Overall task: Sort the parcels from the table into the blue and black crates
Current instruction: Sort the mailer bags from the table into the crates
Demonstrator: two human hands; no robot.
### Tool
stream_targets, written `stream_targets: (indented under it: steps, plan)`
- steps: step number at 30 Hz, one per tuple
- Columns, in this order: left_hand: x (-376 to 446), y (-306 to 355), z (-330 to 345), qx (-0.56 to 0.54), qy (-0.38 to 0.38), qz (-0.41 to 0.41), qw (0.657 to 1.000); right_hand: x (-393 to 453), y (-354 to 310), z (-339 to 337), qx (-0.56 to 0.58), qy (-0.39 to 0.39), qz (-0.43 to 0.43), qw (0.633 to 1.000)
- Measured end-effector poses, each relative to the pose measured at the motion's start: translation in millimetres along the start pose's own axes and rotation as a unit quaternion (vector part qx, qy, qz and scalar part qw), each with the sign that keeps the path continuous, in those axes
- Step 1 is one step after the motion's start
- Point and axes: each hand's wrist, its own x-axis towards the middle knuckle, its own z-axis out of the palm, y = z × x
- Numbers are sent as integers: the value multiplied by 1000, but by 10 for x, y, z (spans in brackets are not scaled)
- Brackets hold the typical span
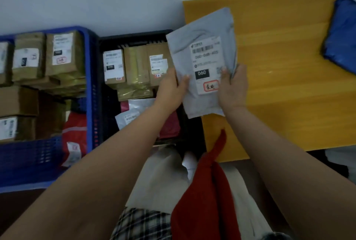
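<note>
White wall runs behind a yellow table [279, 85] and two crates set side by side on the floor. Both forearms reach forward from the bottom of the head view, bare to the elbow. Left hand [170, 89] grips the lower left edge of a grey parcel [200, 33], thumb over its front; right hand [234, 87] grips the lower right edge, thumb by the white label [207, 64]. Between the two hands the parcel stands tilted, above the table's near left corner. Just left of the left hand sits the black crate [107, 105], holding brown boxes and soft bags; further left, the blue crate [89, 85]. Far right of the right hand lies a blue parcel [341, 37].
</note>
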Motion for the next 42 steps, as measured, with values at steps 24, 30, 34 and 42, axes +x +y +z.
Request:
stream_targets:
  steps: [24,30,34,42]
  plan:
    - [-385,-1680,-729,319,-183,-174,913,-838,698,1229,-490,-408,14,771]
    - [-285,-1471,-649,336,-163,-121,920,-758,600,1041,-455,-357,-73,812]
    - [-192,-1216,-385,323,-132,-86,933,-642,526,810,-407,-333,-136,840]
    - [-18,-626,290,230,-36,-47,971,-319,458,186,-293,-346,-200,869]
